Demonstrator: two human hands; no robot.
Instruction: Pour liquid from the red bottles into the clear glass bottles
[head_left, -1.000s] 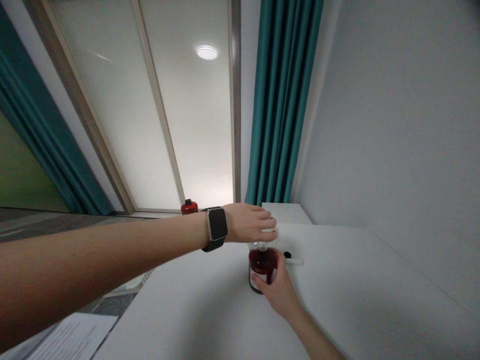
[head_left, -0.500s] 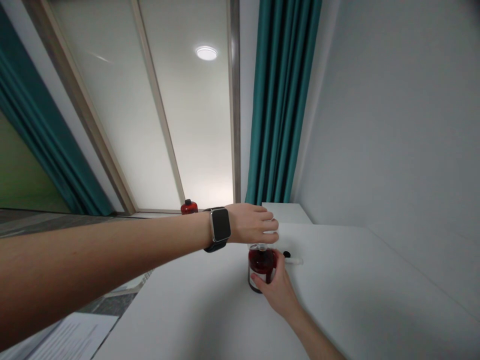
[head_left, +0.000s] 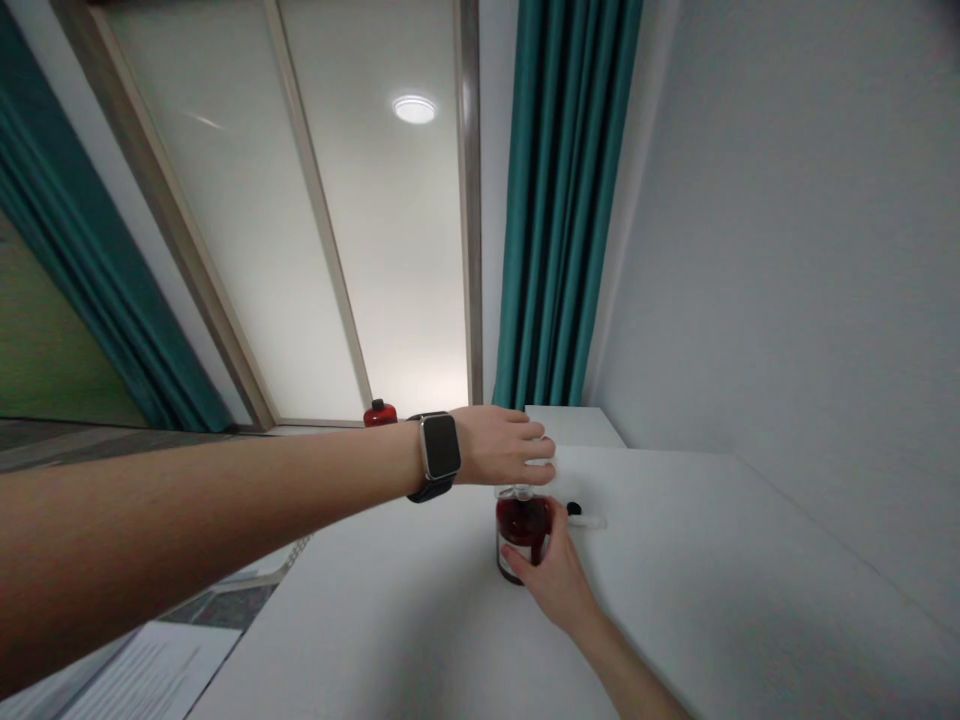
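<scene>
A red see-through bottle (head_left: 519,525) with a pale label stands upright on the white table (head_left: 360,620). My right hand (head_left: 559,580) is closed around its right side, thumb across the front. Directly above the clear top of the bottle is my left hand (head_left: 506,447), back up, with a watch (head_left: 440,447) on the wrist. Its fingers bend down at the tips with small gaps between them; the thumb, palm and whatever they hold are hidden. Just right of the bottle lie a small black round piece (head_left: 574,508) and a whitish tube-like piece (head_left: 589,522).
Behind my left forearm stands another red bottle (head_left: 380,412) with a dark cap. Printed papers (head_left: 150,670) lie at the lower left, beyond the table edge. A white box-like surface (head_left: 574,425), a teal curtain (head_left: 566,200) and a grey wall (head_left: 787,250) bound the far side.
Almost nothing differs. Both hands and the bottle keep their places, with only a very slight shift of the view.
</scene>
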